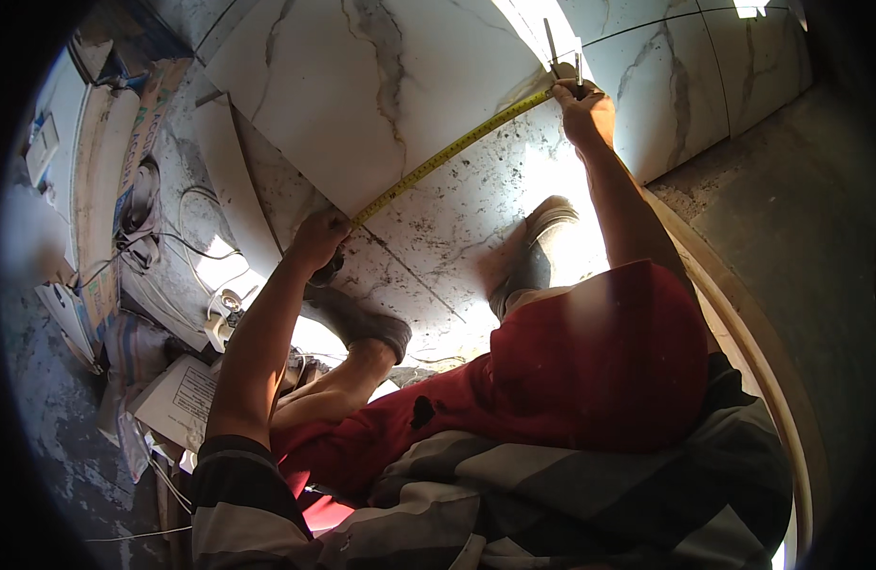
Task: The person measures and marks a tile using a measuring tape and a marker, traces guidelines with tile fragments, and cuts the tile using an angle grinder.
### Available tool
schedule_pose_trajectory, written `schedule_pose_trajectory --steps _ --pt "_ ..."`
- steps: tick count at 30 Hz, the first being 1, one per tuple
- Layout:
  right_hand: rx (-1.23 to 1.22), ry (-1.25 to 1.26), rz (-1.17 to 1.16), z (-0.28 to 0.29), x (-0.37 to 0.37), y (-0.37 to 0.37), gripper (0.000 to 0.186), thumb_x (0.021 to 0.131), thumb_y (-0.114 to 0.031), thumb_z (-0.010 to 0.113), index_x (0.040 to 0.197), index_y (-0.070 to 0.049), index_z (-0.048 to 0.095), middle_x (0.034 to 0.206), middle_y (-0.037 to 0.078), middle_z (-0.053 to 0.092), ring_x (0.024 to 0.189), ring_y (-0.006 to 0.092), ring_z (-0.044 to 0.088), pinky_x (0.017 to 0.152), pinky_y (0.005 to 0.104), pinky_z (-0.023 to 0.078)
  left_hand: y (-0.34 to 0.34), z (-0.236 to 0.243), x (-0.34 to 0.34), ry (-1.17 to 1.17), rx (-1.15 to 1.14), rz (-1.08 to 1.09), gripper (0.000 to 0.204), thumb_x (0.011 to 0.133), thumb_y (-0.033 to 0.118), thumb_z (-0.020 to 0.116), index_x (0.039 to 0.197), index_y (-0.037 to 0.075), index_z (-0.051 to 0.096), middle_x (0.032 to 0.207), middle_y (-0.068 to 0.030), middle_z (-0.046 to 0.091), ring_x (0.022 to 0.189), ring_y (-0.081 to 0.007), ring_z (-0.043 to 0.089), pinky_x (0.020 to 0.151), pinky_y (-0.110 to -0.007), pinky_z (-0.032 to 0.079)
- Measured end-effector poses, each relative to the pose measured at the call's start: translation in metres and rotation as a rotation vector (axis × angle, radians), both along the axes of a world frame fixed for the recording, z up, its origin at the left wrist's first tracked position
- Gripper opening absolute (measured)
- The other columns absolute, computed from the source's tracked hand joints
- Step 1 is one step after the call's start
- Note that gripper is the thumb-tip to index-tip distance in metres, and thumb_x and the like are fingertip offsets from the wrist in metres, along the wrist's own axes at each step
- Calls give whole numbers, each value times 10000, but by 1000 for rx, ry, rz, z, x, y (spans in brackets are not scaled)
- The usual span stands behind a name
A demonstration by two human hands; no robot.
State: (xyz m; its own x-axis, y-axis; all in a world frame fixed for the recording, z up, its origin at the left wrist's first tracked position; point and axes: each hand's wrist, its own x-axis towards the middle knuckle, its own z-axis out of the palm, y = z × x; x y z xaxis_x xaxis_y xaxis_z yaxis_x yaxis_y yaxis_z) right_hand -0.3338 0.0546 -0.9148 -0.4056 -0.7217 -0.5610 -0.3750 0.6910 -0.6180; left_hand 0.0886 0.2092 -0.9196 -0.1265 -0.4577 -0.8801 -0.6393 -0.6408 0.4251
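A yellow tape measure [454,149] is stretched taut in a slant over the marbled white tile [324,85] and the dusty floor slab. At its nearer left end, my left hand [319,239] is closed on it; a dark rounded thing shows just under that hand, partly hidden. Farther away on the right, my right hand [587,112] pinches the other end of the tape. Two thin upright rods [578,68] stick up by its fingers; glare hides what they are.
Cut tile strips [231,176] lie left of the tape. Cardboard packaging [101,190], cables and a white box [179,399] crowd the left side. Dark shoes on my feet [362,328] rest on the slab. A pale curved edge [742,332] runs down the right. Bright sunlight washes out patches.
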Motion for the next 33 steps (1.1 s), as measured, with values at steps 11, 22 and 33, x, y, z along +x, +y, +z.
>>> schedule_pose_trajectory --steps 11,22,33 --pt "-55 27 68 -4 -1 1 152 838 -160 728 944 -52 729 790 37 668 717 107 557 675 266 451 0 2 1 12 -17 24 187 882 155 595 915 -20 652 757 -98 686 689 -165 654 660 -315 501" --pt "-6 62 84 -23 -19 4 200 831 -236 708 974 -101 746 742 58 664 671 129 589 656 285 471 -5 2 -4 23 83 41 198 900 150 575 918 -41 623 762 -96 660 647 -165 622 647 -314 500" --pt "-152 38 150 -38 -21 1 201 870 -141 701 1021 -8 705 783 5 646 630 56 493 602 212 410 -8 7 -6 -37 72 -9 218 895 176 589 944 -26 656 797 -91 677 687 -163 636 689 -321 502"
